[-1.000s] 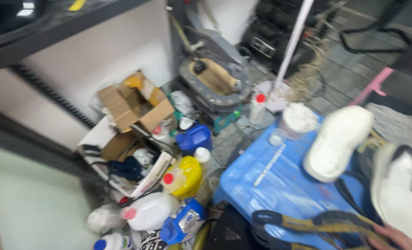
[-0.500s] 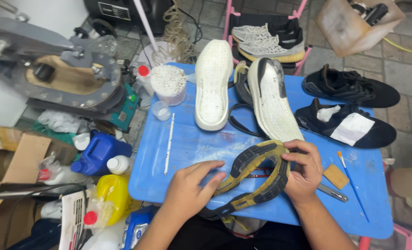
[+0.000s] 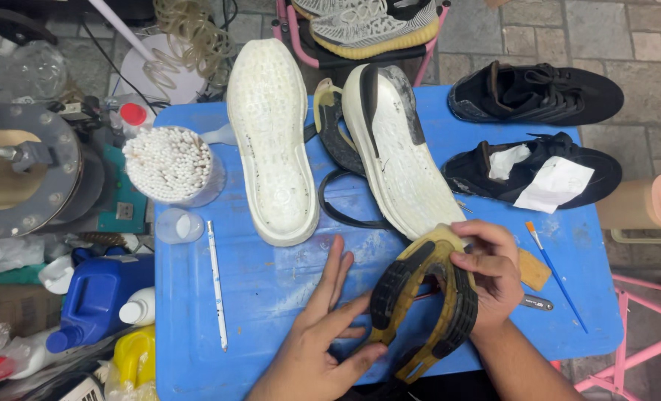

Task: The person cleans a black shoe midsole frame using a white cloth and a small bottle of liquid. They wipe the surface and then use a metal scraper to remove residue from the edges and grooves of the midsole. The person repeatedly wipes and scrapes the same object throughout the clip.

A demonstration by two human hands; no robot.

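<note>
A blue tabletop [image 3: 256,297] is sitting over a stone-tiled floor, crowded with shoe parts, seen from above. At its near edge, both hands are working on a worn black and yellow outsole [image 3: 427,304]. The outsole is lying between the hands, its long axis running diagonally from the near left up toward the far right, its black tread facing up. The right hand [image 3: 490,275] is gripping the far end, fingers curled over the yellow edge. The left hand [image 3: 323,334] is lying open, fingers spread flat on the tabletop, fingertips touching the outsole's near left side. The right hand is holding more of it.

Beyond the hands, two white midsoles are lying lengthwise, one [image 3: 271,141] to the left and one [image 3: 397,148] tilted beside it. A cup of cotton swabs [image 3: 168,165] is standing at the left, with a thin white stick [image 3: 217,286] just below it. A blue brush [image 3: 557,275] is lying at the right. Two black shoes [image 3: 531,93] are resting at the far right corner. Bottles are crowding the floor at left, among them a blue jug [image 3: 96,297].
</note>
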